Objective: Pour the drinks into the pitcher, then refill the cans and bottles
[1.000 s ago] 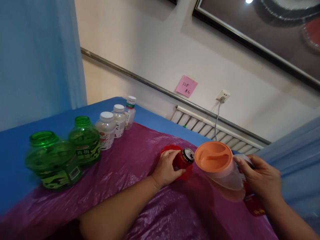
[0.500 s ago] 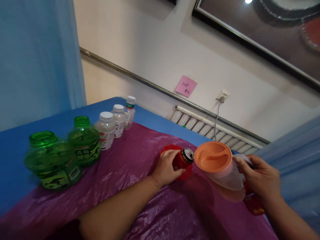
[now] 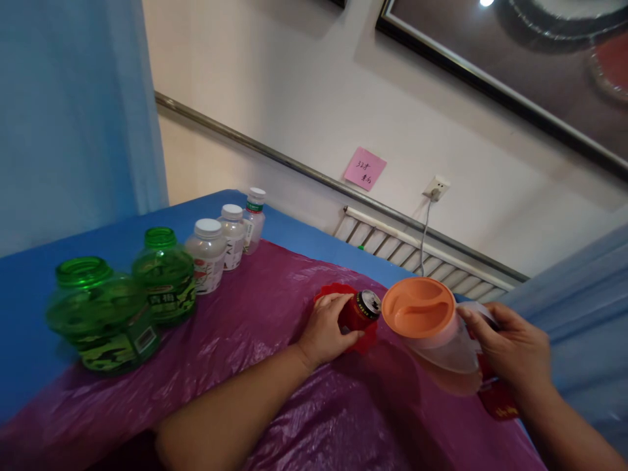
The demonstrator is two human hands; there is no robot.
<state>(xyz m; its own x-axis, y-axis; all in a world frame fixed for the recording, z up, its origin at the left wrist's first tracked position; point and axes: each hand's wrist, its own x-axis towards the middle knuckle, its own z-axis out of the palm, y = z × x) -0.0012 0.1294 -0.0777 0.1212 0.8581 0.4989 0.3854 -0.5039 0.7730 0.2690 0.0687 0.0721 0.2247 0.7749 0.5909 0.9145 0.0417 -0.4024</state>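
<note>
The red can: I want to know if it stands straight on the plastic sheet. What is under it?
A red dish with a wavy rim lies under the red can, on the purple sheet. The left hand grips the can and covers its base, so the contact itself is hidden.

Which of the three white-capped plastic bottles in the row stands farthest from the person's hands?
The small narrow white-capped bottle with the green neck band, at the row's far end, beyond its two wider neighbours.
</note>
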